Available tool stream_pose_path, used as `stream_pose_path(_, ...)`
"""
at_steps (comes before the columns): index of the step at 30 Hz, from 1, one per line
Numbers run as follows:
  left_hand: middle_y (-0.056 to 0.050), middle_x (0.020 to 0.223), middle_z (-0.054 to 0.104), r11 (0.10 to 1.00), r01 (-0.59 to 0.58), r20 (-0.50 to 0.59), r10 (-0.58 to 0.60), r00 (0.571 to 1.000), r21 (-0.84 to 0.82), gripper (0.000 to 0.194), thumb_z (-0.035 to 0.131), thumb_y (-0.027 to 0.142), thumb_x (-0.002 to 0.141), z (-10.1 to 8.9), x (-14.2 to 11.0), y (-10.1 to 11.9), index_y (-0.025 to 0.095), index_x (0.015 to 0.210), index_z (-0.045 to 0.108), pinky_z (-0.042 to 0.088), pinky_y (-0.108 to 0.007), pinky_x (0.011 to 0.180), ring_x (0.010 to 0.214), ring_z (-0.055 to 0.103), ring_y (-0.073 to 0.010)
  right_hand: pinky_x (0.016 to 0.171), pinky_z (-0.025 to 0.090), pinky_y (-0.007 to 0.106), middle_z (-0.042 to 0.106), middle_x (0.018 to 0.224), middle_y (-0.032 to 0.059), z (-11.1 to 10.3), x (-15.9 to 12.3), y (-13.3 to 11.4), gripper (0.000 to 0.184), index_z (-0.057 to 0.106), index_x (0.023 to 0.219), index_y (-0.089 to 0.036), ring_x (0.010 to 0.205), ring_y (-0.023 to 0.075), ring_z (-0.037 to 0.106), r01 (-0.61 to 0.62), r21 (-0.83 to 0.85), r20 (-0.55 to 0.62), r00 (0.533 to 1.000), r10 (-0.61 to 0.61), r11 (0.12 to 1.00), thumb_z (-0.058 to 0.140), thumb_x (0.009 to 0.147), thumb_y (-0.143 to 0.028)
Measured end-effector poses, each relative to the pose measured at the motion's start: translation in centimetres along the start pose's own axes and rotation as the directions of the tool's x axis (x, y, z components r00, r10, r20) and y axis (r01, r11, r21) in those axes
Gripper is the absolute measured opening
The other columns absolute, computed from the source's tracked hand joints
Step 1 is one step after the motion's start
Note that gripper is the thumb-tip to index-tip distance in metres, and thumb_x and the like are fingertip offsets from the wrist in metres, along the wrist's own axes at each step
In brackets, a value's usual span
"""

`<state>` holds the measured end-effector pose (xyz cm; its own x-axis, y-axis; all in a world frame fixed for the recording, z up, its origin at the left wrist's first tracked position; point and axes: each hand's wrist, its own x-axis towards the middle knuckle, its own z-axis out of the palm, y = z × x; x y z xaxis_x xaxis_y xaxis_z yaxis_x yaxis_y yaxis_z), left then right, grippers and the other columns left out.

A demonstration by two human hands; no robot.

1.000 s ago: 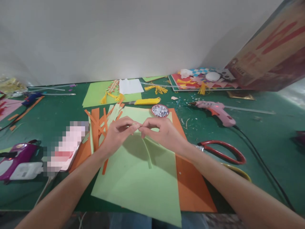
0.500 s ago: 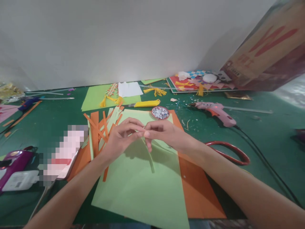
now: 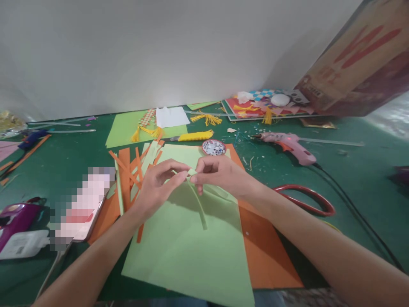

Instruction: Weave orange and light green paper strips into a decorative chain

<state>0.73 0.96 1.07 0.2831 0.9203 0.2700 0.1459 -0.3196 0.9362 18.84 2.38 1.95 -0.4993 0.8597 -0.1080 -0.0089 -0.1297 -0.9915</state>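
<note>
A narrow light green paper strip (image 3: 198,205) is pinched between my two hands, with a small folded part showing at the fingertips and a long tail hanging down. My left hand (image 3: 161,185) grips it between thumb and fingers from the left. From the right, my right hand (image 3: 219,175) pinches the folded part. Both hands are just above a light green paper sheet (image 3: 188,260), which lies over an orange sheet (image 3: 266,256). Loose orange strips (image 3: 125,175) and light green strips (image 3: 151,155) lie beside my left hand.
Behind the hands lie a yellow cutter (image 3: 195,136) and a round dish of beads (image 3: 214,147). At right are a pink glue gun (image 3: 287,145) with its cord and red-handled scissors (image 3: 306,197). A phone (image 3: 86,204) lies left; a paper bag (image 3: 358,72) stands back right.
My fingertips have parted slightly, and a folded part of the green strip now shows between them. My right hand's fingers have shifted on the strip. The view has moved a little.
</note>
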Motion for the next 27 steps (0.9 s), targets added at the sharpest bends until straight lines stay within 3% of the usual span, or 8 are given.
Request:
stream_pose_path(9, 0.000, 0.068, 0.063, 0.988, -0.071, -0.050, 0.078, 0.996, 0.134, 0.006, 0.065, 0.023, 0.076, 0.36, -0.05, 0.18, 0.019, 0.072, 0.064, 0.047, -0.022, 0.058, 0.063, 0.057, -0.0103, 0.049, 0.032, 0.022, 0.062, 0.051, -0.0023, 0.15, -0.09, -0.14, 0.028, 0.054, 0.058, -0.017, 0.049, 0.0084, 0.052, -0.027, -0.087, -0.063, 0.998, 0.021, 0.996, 0.078, 0.062, -0.032)
stream_pose_path(17, 0.002, 0.064, 0.062, 0.975, -0.111, -0.066, 0.126, 0.990, 0.192, 0.009, 0.062, 0.016, 0.077, 0.42, -0.01, 0.04, 0.018, 0.068, 0.062, 0.044, -0.021, 0.054, 0.059, 0.054, -0.0091, 0.050, 0.034, 0.023, 0.061, 0.052, -0.0021, 0.30, -0.24, -0.28, 0.028, 0.055, 0.061, -0.017, 0.052, 0.0098, 0.053, -0.008, -0.138, -0.043, 0.999, 0.002, 0.990, 0.077, 0.062, -0.033)
stream_pose_path(21, 0.002, 0.061, 0.059, 0.976, -0.113, -0.066, 0.127, 0.990, 0.186, 0.012, 0.061, 0.016, 0.077, 0.41, -0.04, 0.26, 0.018, 0.065, 0.060, 0.043, -0.022, 0.053, 0.057, 0.053, -0.0089, 0.053, 0.036, 0.023, 0.063, 0.057, -0.0012, 0.25, -0.28, -0.35, 0.024, 0.058, 0.064, -0.017, 0.055, 0.0100, 0.055, 0.049, -0.154, -0.017, 0.998, -0.052, 0.987, 0.072, 0.069, -0.036)
stream_pose_path(27, 0.001, 0.064, 0.057, 0.980, -0.142, -0.033, 0.147, 0.989, 0.138, 0.007, 0.059, 0.019, 0.079, 0.41, -0.08, 0.32, 0.018, 0.072, 0.061, 0.046, -0.024, 0.055, 0.057, 0.055, -0.0099, 0.055, 0.037, 0.024, 0.065, 0.059, -0.0008, 0.06, -0.28, -0.07, 0.023, 0.060, 0.064, -0.018, 0.056, 0.0101, 0.056, 0.076, -0.140, 0.014, 0.997, -0.075, 0.987, 0.069, 0.074, -0.037)
